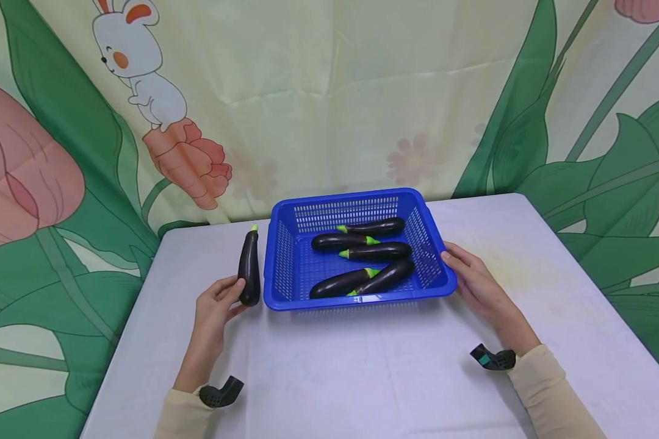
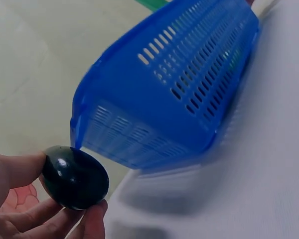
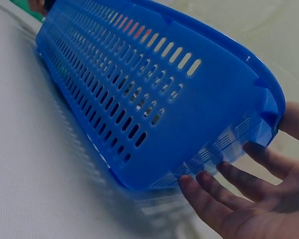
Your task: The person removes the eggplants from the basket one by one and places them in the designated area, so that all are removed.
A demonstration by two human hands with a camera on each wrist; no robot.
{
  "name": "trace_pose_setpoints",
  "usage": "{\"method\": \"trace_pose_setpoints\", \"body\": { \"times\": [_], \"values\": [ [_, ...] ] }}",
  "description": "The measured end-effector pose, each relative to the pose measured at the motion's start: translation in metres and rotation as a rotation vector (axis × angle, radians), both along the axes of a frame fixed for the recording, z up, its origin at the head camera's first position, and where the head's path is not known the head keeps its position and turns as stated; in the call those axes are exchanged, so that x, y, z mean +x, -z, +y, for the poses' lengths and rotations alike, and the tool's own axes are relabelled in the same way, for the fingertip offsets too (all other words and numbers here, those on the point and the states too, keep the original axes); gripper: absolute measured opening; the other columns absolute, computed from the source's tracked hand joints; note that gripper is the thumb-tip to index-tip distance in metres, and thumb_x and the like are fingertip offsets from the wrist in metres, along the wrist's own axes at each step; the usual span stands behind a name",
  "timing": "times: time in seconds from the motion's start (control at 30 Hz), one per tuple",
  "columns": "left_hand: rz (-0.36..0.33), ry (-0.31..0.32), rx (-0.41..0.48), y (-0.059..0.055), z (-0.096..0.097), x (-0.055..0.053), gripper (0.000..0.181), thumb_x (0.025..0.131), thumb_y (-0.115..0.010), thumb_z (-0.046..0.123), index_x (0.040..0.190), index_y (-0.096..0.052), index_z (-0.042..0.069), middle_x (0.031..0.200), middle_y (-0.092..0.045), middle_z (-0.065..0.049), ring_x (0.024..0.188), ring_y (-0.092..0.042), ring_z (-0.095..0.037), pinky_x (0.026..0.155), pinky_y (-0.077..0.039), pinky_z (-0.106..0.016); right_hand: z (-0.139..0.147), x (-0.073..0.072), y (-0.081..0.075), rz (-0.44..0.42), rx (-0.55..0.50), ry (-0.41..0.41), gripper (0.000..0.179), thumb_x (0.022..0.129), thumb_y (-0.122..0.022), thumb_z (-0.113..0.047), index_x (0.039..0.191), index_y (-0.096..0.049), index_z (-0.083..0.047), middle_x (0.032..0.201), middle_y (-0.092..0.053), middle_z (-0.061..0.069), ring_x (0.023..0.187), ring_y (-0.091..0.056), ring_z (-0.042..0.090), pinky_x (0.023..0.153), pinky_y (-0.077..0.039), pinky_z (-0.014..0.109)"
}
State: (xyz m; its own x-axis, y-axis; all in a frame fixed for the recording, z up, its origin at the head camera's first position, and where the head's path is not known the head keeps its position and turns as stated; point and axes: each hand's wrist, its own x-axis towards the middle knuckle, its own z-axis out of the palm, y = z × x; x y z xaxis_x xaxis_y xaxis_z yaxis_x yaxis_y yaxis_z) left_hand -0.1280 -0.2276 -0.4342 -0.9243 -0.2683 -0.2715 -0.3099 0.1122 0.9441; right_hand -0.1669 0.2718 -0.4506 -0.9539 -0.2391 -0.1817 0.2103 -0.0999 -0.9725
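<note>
Eggplant held at basket's nine o'clock; opposite end gripped

Directions are read from the head view, with the basket's centre taken as the centre of the dial. One eggplant [image 1: 249,266] is held just outside the rim at nine o'clock, its green stem end pointed to twelve and its rounded end to six. It is pinched near the rounded end by the left hand [image 1: 215,308], the fingers being closed only as far as the fruit's thickness, with the thumb opposed. The slotted blue plastic basket [image 1: 279,259] is gripped at its outer edge, between three and four o'clock, by the right hand [image 1: 479,285]; the thumb is set at the rim and the other fingers are spread along the outer end wall. Five more eggplants [image 1: 382,251] are contained in the basket. Whether its base is seated flat on the cloth-covered worktop [image 1: 318,378] cannot be confirmed.

The step is judged to be the handling of one fruit beside a steadied basket. A firm but light pinch is advised, as the glossy skin may slip and the stem end, being unsupported, may swing. A grip nearer mid-length would be better balanced. Contact with the rim should be avoided, and the basket should be held level so that its contents are not rolled.
</note>
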Motion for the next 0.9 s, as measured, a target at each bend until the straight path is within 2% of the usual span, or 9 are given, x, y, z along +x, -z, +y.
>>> {"method": "trace_pose_setpoints", "body": {
  "times": [0.17,0.3,0.47,0.67,0.9],
  "values": [
    [-0.005,0.004,0.019,0.01,-0.006,0.001,0.058,0.099,-0.072,0.036,0.142,-0.058,0.0,0.12,-0.073,-0.003,0.092,-0.07,0.001,0.081,-0.061,-0.023,0.0,0.001,0.0,-0.006,0.004,0.008,0.068,0.11,-0.052,-0.036,0.165,-0.024,-0.009,0.137,-0.058,-0.01,0.119,-0.066,0.003,0.096,-0.058,0.022],
    [-0.022,-0.001,-0.005,0.018,-0.009,0.0,0.057,0.1,-0.072,0.033,0.142,-0.058,-0.002,0.127,-0.066,-0.009,0.089,-0.067,0.0,0.08,-0.061,-0.022,-0.001,0.0,0.0,-0.002,0.021,0.01,0.067,0.11,-0.052,-0.037,0.165,-0.025,-0.01,0.141,-0.054,-0.007,0.121,-0.065,0.003,0.096,-0.057,0.021],
    [-0.041,0.005,-0.147,0.025,-0.01,0.001,0.052,0.102,-0.068,0.034,0.141,-0.061,0.001,0.138,-0.06,-0.02,0.093,-0.064,-0.007,0.078,-0.06,-0.019,-0.002,0.0,0.0,0.004,0.033,0.001,0.068,0.11,-0.05,-0.038,0.166,-0.024,-0.01,0.144,-0.052,-0.007,0.122,-0.063,0.001,0.097,-0.056,0.019],
    [-0.028,-0.003,-0.339,0.03,-0.011,0.0,0.048,0.102,-0.067,0.035,0.137,-0.065,0.003,0.131,-0.067,-0.022,0.092,-0.066,-0.017,0.069,-0.057,-0.015,-0.002,0.0,0.001,0.005,0.031,0.0,0.068,0.11,-0.049,-0.038,0.166,-0.023,-0.009,0.148,-0.05,-0.003,0.122,-0.064,0.001,0.097,-0.056,0.02],
    [-0.029,0.009,-0.438,0.033,-0.01,0.0,0.048,0.102,-0.067,0.037,0.134,-0.067,0.001,0.122,-0.07,-0.026,0.082,-0.068,-0.018,0.065,-0.055,-0.017,-0.001,0.0,0.001,-0.005,0.056,0.007,0.069,0.11,-0.051,-0.041,0.166,-0.024,-0.01,0.154,-0.045,0.003,0.123,-0.063,0.001,0.097,-0.056,0.019]
  ]
}}
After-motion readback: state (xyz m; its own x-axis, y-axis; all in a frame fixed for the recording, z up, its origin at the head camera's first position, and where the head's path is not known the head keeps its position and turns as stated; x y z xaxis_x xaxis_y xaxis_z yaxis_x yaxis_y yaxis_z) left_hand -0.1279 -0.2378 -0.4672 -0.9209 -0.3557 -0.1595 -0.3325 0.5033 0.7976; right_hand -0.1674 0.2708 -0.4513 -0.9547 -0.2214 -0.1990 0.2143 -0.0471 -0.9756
